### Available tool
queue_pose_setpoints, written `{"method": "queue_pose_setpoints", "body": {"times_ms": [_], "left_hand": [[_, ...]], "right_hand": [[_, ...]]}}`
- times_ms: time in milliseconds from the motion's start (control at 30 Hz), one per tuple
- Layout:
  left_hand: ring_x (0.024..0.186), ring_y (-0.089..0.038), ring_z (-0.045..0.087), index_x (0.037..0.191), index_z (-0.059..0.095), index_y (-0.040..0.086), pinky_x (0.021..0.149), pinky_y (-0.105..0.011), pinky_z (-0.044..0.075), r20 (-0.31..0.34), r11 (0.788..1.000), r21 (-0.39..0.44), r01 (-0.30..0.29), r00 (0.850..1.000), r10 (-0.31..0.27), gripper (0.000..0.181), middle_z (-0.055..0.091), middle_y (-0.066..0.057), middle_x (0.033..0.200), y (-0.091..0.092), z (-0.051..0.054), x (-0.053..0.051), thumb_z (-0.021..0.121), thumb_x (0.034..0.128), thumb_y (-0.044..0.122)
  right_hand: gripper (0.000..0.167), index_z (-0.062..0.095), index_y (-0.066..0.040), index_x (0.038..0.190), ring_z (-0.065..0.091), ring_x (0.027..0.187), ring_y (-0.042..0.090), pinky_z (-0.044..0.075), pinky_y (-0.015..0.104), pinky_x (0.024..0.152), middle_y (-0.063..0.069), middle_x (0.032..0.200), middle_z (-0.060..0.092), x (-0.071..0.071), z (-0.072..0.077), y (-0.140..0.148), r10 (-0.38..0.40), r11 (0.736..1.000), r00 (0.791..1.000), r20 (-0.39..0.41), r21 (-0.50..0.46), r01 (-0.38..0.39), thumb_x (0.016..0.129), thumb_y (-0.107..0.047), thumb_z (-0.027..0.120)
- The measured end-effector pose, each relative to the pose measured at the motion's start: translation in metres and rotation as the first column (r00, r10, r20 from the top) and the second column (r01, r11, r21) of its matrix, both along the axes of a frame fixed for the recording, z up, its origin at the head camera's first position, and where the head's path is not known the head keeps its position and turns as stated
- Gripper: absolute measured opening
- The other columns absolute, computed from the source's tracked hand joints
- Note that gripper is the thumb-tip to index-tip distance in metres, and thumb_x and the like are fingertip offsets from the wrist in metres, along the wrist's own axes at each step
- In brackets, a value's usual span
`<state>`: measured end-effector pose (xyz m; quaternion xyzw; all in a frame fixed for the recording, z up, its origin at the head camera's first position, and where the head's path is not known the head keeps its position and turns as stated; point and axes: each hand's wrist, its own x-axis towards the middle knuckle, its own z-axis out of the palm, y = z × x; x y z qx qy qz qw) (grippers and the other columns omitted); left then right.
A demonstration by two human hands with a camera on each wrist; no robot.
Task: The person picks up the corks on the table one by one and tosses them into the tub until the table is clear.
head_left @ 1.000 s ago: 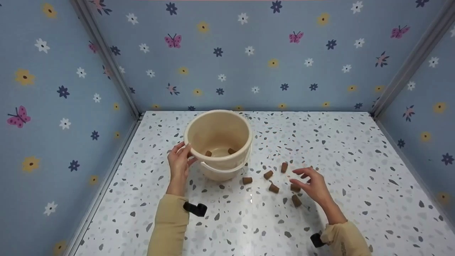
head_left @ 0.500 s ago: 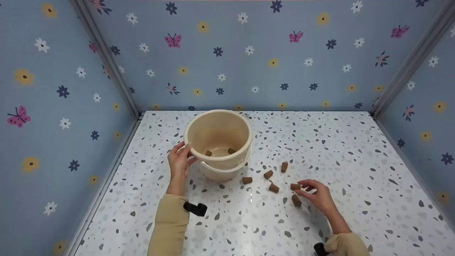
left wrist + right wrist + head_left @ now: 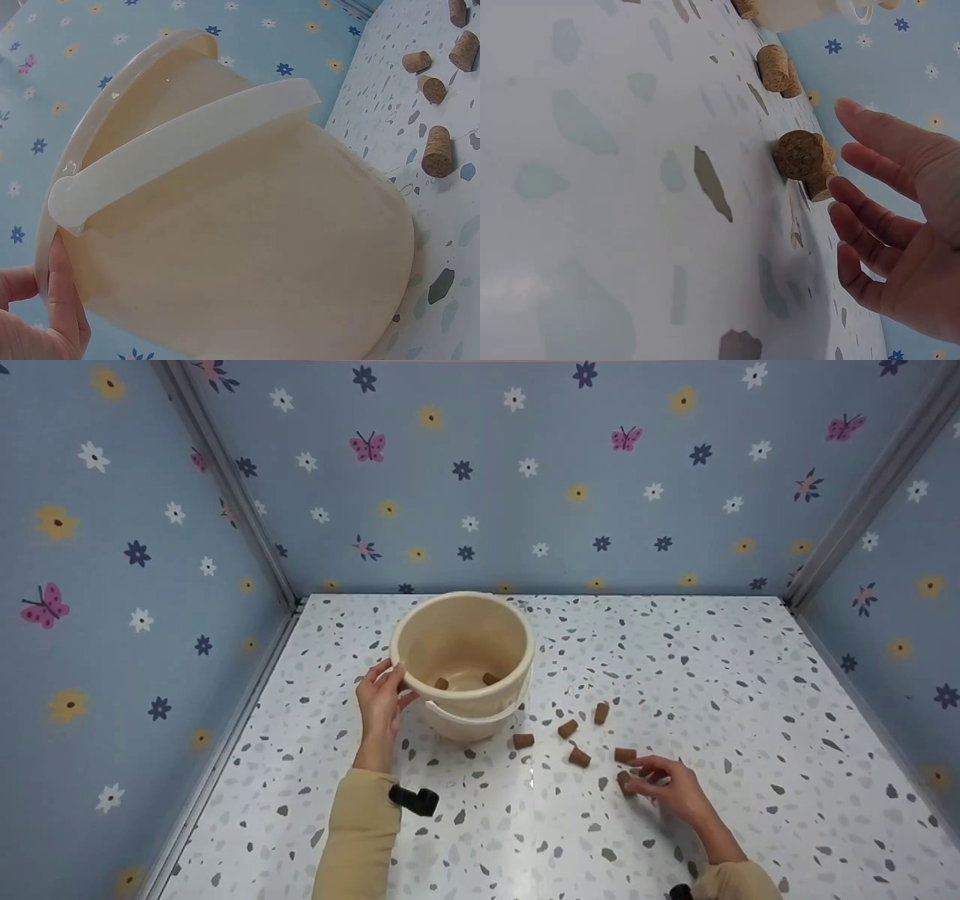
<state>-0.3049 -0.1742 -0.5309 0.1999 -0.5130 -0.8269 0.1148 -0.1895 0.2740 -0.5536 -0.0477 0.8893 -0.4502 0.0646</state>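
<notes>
1. The bucket [image 3: 465, 634] stands upright on the left part of the table [image 3: 525, 844], somewhat toward the far side.
2. The left hand [image 3: 380, 701] grasps the rim at the near left side of the bucket; in the left wrist view, some fingers [image 3: 61, 292] lie on the outer wall, just under the rim.
3. The handle [image 3: 472, 721] hangs down on the near side of the bucket, and its left end is close to these fingers.
4. Inside the bucket, on its bottom, I see two corks: the left one [image 3: 442, 684] and the right one [image 3: 490, 679].
5. Six more corks lie on the table, to the right of the bucket; the leftmost cork [image 3: 523, 741] is just beside it.
6. The right hand [image 3: 675, 791] is released: its fingers are relaxed, the thumb is apart from them, and they grasp nothing.
7. This hand is at the nearest cork [image 3: 622, 781]; whether it touches it, I cannot tell.
8. Both arms wear tan sleeves [image 3: 360, 829].
9. Behind the table there is a blue wall [image 3: 555, 442] with flowers and butterflies.
</notes>
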Motion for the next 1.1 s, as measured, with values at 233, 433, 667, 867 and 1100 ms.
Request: {"method": "queue_pose_setpoints", "body": {"times_ms": [233,433,667,867,1100], "left_hand": [[0.084,-0.024,0.062,0.114,0.054,0.011,0.066,-0.036,0.053,0.002,1.000,-0.031,0.003,1.000,-0.003,0.049,0.061,-0.010,0.103,-0.009,-0.024,-0.015,0.071,0.0739,0.032],[0.079,-0.024,0.061,0.116,0.052,0.007,0.063,-0.037,0.054,-0.016,1.000,-0.004,0.009,1.000,-0.009,0.044,0.060,-0.012,0.102,-0.001,0.003,0.004,0.069,0.0780,0.023],[0.084,-0.022,0.062,0.114,0.054,0.015,0.065,-0.034,0.054,-0.030,0.997,-0.071,-0.010,1.000,0.007,0.057,0.061,-0.007,0.103,-0.013,-0.047,-0.028,0.074,0.0675,0.041],[0.087,-0.030,0.060,0.113,0.054,0.013,0.066,-0.041,0.053,-0.088,0.997,-0.054,-0.050,0.995,0.045,0.061,0.059,-0.014,0.105,-0.019,-0.077,-0.047,0.075,0.0646,0.042],[0.085,-0.028,0.061,0.113,0.055,0.017,0.064,-0.040,0.053,-0.092,0.993,-0.093,-0.072,0.994,0.063,0.063,0.061,-0.011,0.103,-0.018,-0.080,-0.049,0.075,0.0619,0.046]], "right_hand": [[0.044,0.062,-0.006,0.106,0.053,0.078,0.019,0.044,0.032,0.067,0.006,0.090,0.059,0.000,-0.003,0.003,0.058,0.998,0.998,0.003,0.010,-0.058,0.069,-0.026,0.076],[0.049,0.061,-0.005,0.109,0.051,0.074,0.018,0.043,0.028,0.062,0.007,0.086,0.058,0.000,-0.004,0.004,0.098,0.995,0.995,-0.002,0.009,-0.098,0.067,-0.023,0.077],[0.051,0.060,-0.005,0.110,0.048,0.071,0.016,0.040,0.026,0.058,0.005,0.082,0.055,-0.003,-0.005,0.003,0.106,0.993,0.994,0.026,0.043,-0.107,0.066,-0.022,0.078],[0.052,0.060,-0.007,0.111,0.047,0.072,0.017,0.040,0.028,0.058,0.004,0.082,0.054,-0.006,-0.005,0.002,0.092,0.993,0.994,0.057,0.070,-0.096,0.065,-0.022,0.078],[0.046,0.063,-0.008,0.107,0.047,0.072,0.016,0.040,0.028,0.059,0.003,0.082,0.055,-0.007,-0.004,0.000,0.076,0.993,0.994,0.079,0.088,-0.083,0.065,-0.021,0.078]]}}
